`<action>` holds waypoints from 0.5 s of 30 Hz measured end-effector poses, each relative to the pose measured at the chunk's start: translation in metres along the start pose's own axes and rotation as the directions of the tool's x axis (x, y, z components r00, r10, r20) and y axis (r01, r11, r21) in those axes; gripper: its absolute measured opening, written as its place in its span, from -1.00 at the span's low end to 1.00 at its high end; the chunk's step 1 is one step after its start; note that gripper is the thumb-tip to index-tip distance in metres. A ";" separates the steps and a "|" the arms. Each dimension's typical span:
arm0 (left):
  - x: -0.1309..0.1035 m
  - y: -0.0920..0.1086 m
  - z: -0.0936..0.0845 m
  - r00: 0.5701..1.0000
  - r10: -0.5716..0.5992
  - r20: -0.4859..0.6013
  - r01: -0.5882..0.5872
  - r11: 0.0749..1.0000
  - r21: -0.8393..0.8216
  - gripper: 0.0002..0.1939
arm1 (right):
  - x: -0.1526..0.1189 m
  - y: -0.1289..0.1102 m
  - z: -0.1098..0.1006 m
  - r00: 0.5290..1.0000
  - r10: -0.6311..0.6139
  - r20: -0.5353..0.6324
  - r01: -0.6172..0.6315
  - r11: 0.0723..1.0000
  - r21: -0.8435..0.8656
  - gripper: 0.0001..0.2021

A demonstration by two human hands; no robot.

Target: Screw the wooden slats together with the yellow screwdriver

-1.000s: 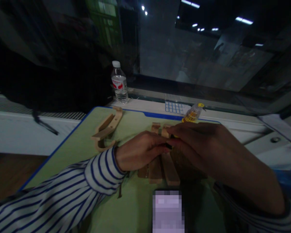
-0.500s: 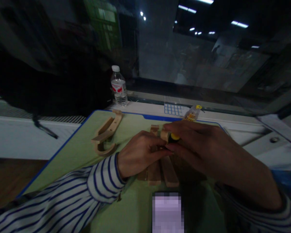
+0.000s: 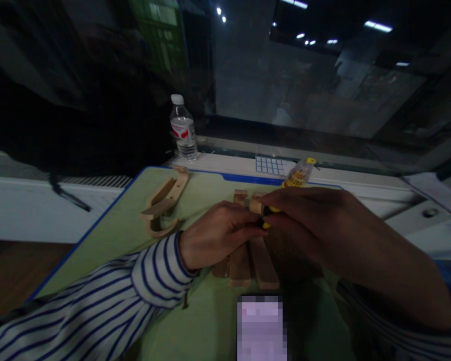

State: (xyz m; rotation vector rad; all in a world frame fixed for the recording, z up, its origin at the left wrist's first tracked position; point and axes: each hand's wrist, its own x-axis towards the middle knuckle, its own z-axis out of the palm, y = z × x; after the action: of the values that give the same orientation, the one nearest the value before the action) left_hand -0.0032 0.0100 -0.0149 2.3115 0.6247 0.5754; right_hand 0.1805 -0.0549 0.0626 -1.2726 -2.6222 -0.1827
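My right hand [image 3: 315, 225] is closed, thumb and fingers pinching a small yellow-and-black screwdriver [image 3: 267, 224] whose shaft is hidden. Close against it is my left hand [image 3: 214, 233], with thumb and index finger pressed together at the tool's lower end; what they pinch is hidden. Beneath both hands lie two wooden slats [image 3: 265, 265] side by side, their near ends pointing at me. A curved wooden end [image 3: 256, 204] shows just left of my right fingertips. Dark shadow covers the wood under my right hand.
Curved wooden pieces with holes [image 3: 169, 198] rest on the green, blue-edged tabletop [image 3: 113, 240] at left. A phone [image 3: 262, 328] lies in front. On the sill are a water bottle [image 3: 184, 130], a blue-grid sheet [image 3: 270, 164] and a clear yellow-capped container [image 3: 300, 173].
The yellow-and-black tool has turned a little between my right fingers, and more yellow shows low down. My left fingertips stay beside it. The whole view has shifted slightly.
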 end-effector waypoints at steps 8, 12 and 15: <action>0.000 -0.004 -0.001 0.999 0.000 0.049 0.005 0.996 -0.093 -0.80 | 0.002 -0.003 0.005 0.997 -0.007 -0.072 0.001 0.997 -0.077 -0.80; 0.001 -0.005 -0.003 0.997 0.017 0.071 -0.005 0.987 -0.163 -0.82 | 0.004 -0.006 0.006 0.996 -0.010 -0.085 0.006 0.999 -0.053 -0.79; 0.001 -0.005 -0.004 0.996 0.016 0.091 0.002 0.981 -0.194 -0.80 | 0.004 -0.008 0.005 0.996 -0.013 -0.092 0.009 0.999 -0.046 -0.80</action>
State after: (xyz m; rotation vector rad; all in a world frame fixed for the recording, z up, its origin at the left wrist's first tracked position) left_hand -0.0056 0.0159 -0.0157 2.1445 0.4947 0.5062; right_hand 0.1711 -0.0551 0.0584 -1.2340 -2.5611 -0.2969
